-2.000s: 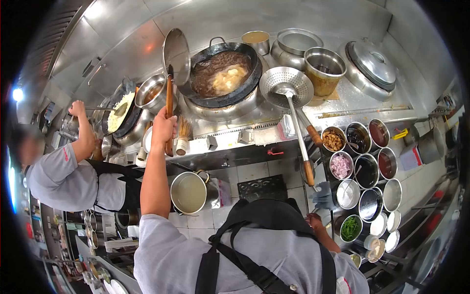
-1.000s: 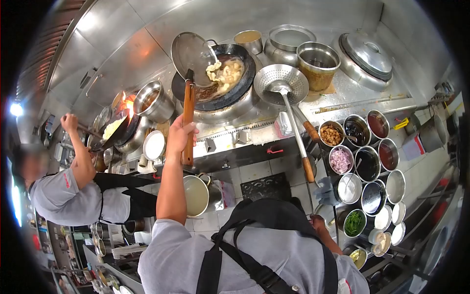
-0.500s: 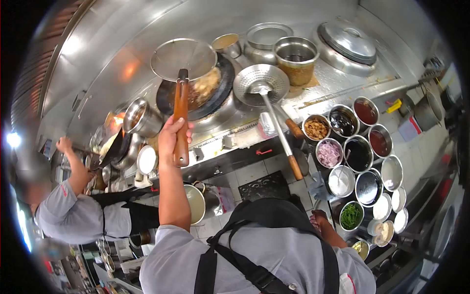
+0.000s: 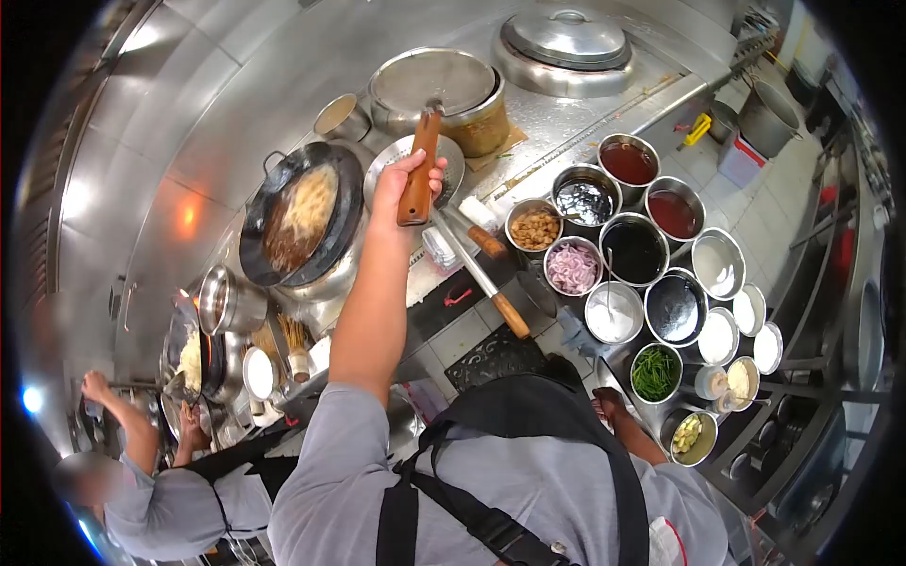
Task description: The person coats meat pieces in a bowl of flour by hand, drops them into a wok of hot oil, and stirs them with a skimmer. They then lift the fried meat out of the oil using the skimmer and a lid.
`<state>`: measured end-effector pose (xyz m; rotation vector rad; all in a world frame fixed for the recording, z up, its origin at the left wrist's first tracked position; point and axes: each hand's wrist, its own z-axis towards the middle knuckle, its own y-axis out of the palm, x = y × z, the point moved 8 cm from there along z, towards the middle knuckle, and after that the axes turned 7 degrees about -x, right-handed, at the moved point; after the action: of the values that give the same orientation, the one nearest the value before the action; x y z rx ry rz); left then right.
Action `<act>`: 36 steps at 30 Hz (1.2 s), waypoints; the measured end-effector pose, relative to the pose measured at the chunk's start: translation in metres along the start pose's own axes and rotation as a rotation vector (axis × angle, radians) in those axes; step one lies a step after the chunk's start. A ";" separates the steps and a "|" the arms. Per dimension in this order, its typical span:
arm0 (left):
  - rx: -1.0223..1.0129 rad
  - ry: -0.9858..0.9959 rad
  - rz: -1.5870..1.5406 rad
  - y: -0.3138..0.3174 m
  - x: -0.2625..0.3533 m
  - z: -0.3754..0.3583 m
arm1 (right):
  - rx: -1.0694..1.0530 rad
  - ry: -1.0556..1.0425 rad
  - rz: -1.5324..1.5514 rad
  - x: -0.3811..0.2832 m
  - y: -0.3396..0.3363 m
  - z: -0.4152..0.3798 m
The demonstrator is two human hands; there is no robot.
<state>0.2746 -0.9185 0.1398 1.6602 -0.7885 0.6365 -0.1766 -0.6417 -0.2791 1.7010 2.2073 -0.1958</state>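
Note:
My left hand point(image 4: 396, 189) is wrapped round the wooden handle of a fine-mesh strainer point(image 4: 420, 80). The mesh head is over a tall metal pot point(image 4: 479, 132), hiding most of its mouth. Below it a perforated skimmer point(image 4: 385, 170) lies partly behind my hand, its long handle pointing toward me. To the left, a black wok point(image 4: 351, 212) holds food in bubbling brown liquid. My right hand point(image 4: 611, 403) is low beside my body, near the containers; its fingers are mostly hidden.
Several metal containers stand at right, including sliced onion point(image 4: 573, 265), chopped greens point(image 4: 655, 373) and dark sauce point(image 4: 632, 250). A lidded pot point(image 4: 566, 47) sits at the back. At lower left a co-worker point(image 4: 179, 509) works at a wok with visible flame.
My left hand has carried the strainer rightward, from over the wok to over the tall pot. The view has turned to the right. My right hand stays low beside my body.

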 end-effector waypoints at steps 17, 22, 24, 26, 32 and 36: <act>0.510 -0.084 1.417 -0.068 0.136 0.006 | -0.059 -0.390 -0.237 0.064 -0.015 0.014; 0.487 0.036 1.124 -0.078 0.144 -0.057 | -0.138 -0.124 -0.102 0.023 0.002 0.007; 0.508 0.060 1.052 -0.084 0.156 -0.088 | -0.142 -0.074 0.056 0.014 0.005 0.003; 0.503 0.114 1.004 -0.102 0.174 -0.116 | -0.067 -0.005 0.070 0.004 0.009 0.007; 0.696 0.116 1.098 -0.139 0.213 -0.217 | -0.083 -0.013 -0.152 -0.013 0.026 0.018; 0.828 0.108 1.096 -0.184 0.222 -0.265 | -0.200 -0.191 -0.441 -0.024 0.041 0.028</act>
<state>0.5563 -0.6708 0.2533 1.7607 -1.4778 2.0060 -0.1272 -0.6613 -0.2928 1.0330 2.3351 -0.2256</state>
